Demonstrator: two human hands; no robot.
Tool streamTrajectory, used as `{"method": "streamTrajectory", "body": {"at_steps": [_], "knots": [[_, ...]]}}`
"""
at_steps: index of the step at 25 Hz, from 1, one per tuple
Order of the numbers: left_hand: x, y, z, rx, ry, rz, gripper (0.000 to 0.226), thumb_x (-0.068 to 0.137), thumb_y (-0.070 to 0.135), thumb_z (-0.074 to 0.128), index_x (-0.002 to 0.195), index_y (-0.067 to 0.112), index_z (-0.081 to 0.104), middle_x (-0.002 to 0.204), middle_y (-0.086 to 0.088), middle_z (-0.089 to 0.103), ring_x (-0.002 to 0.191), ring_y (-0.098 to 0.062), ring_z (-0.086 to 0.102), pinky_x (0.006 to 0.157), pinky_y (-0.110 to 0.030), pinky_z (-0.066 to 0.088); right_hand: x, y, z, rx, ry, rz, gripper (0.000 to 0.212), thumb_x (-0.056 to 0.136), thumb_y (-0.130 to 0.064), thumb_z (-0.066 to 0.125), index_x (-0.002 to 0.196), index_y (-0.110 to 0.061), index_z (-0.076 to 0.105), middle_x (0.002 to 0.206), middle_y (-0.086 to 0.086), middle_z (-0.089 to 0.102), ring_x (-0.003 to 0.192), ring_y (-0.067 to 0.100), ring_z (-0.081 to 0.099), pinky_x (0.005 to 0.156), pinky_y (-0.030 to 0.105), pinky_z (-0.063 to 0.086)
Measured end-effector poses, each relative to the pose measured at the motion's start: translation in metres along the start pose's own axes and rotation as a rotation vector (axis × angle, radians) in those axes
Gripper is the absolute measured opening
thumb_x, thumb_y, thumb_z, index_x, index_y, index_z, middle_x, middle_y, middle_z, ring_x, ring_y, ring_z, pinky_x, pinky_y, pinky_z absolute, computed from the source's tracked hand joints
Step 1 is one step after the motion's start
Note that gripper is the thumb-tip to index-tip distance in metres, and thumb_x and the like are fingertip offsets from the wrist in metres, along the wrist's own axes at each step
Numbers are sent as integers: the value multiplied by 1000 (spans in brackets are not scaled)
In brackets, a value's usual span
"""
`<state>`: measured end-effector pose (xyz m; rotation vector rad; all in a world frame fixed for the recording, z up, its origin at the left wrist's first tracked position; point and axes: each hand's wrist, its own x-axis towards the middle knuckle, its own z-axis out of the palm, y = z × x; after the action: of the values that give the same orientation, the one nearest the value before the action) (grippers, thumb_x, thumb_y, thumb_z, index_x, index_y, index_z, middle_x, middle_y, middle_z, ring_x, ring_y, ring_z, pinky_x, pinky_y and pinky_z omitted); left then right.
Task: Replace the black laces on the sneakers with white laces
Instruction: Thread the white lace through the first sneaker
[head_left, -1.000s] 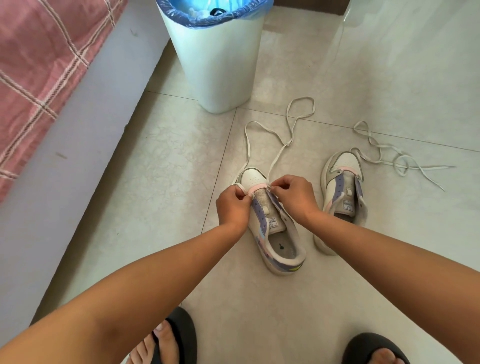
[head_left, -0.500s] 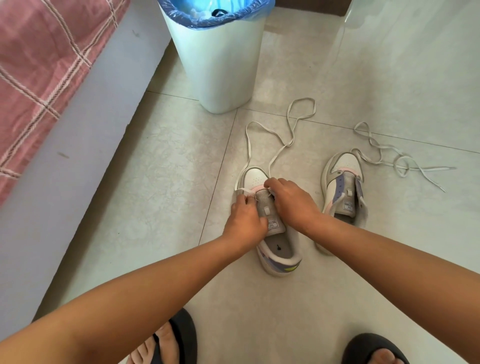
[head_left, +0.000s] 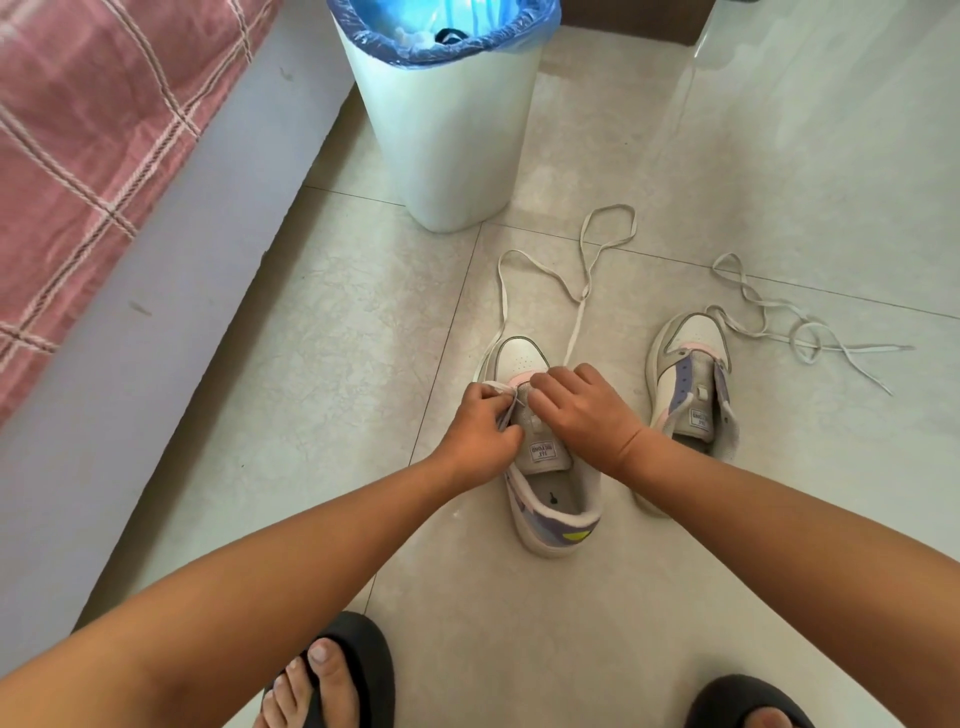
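Two white-and-lilac sneakers stand on the tiled floor. Over the left sneaker (head_left: 553, 512) both my hands work at the lowest eyelets. My left hand (head_left: 480, 434) pinches the white lace at the shoe's left eyelet flap. My right hand (head_left: 584, 413) has its fingers curled on the right side of the tongue; what it holds is hidden. That white lace (head_left: 582, 270) runs from the toe and loops forward across the floor. The right sneaker (head_left: 691, 384) stands unlaced, with a second white lace (head_left: 800, 332) lying loose and tangled beyond its toe.
A white bin with a blue liner (head_left: 449, 114) stands just beyond the shoes. A bed base with a pink checked cover (head_left: 88, 130) runs along the left. My feet in black slippers (head_left: 343, 675) are at the bottom edge.
My hands have shifted slightly along the shoe's lower eyelets; the left hand now pinches the lace at the left flap. The lace loop on the floor has barely moved.
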<state>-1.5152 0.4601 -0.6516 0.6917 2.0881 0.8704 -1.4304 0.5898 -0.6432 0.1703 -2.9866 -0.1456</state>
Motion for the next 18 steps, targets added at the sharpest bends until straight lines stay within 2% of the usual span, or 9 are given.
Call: {"method": "streamTrajectory", "body": {"at_steps": [2, 4, 5, 7, 9, 12, 14, 16, 18], "knots": [[0, -2, 1, -48, 11, -10, 35, 87, 10, 54, 122, 7, 58, 120, 1, 37, 108, -8, 47, 95, -13, 30, 0, 0, 4, 127, 67, -1, 9, 73, 3, 63, 73, -6, 61, 69, 7, 65, 58, 24, 59, 51, 27, 45], [-2, -3, 0, -98, 13, -32, 37, 87, 10, 53, 124, 10, 56, 121, 2, 36, 110, -6, 44, 97, -14, 29, 7, 0, 8, 270, -27, 169, 10, 70, 1, 73, 74, 0, 63, 69, 13, 64, 62, 30, 61, 55, 33, 48], [-3, -4, 0, -118, 10, -44, 39, 87, 11, 53, 126, 11, 55, 121, 4, 35, 111, -6, 44, 98, -15, 30, 11, -1, 11, 321, -134, 262, 10, 77, -4, 70, 82, 2, 64, 78, 16, 66, 74, 33, 61, 64, 38, 47], [-6, -5, 1, -147, 6, -59, 41, 87, 11, 52, 128, 12, 54, 121, 6, 35, 113, -6, 44, 101, -19, 32, 16, -4, 16, 363, -311, 403, 21, 92, -19, 56, 103, -2, 63, 102, 14, 66, 98, 33, 56, 81, 38, 37], [-7, -4, 2, -158, 16, -61, 44, 87, 10, 52, 131, 10, 52, 124, 5, 35, 115, -6, 43, 102, -18, 32, 19, -7, 20, 336, -331, 463, 27, 95, -26, 50, 110, -8, 62, 110, 10, 64, 107, 29, 53, 86, 35, 32], [-9, 1, 0, -128, 10, -38, 48, 88, 10, 51, 136, 11, 46, 132, 3, 34, 119, -4, 40, 95, -9, 25, 25, -16, 23, 216, -337, 465, 23, 96, -21, 43, 110, -11, 58, 111, 7, 62, 108, 27, 51, 85, 35, 31], [-15, 1, 6, -67, 22, 1, 54, 87, 12, 52, 140, 12, 39, 139, 0, 30, 131, -12, 34, 99, -13, 25, 27, -21, 22, 165, -353, 483, 21, 94, -13, 40, 107, -8, 56, 109, 10, 59, 105, 29, 50, 82, 36, 31], [-28, -3, 20, 66, -3, 16, 73, 86, 14, 53, 149, 10, 16, 154, -6, 9, 144, -19, 8, 113, -23, 15, 28, -25, 17, 186, -340, 519, 19, 90, -6, 41, 104, -3, 55, 106, 17, 58, 102, 31, 51, 80, 38, 34], [-38, -3, 35, 131, -6, 3, 79, 90, 10, 49, 149, 6, -4, 157, -9, -12, 145, -19, -10, 116, -25, -1, 26, -30, 8, 167, -248, 498, 10, 77, 0, 60, 87, 2, 59, 88, 20, 61, 84, 33, 59, 70, 35, 43]]}}
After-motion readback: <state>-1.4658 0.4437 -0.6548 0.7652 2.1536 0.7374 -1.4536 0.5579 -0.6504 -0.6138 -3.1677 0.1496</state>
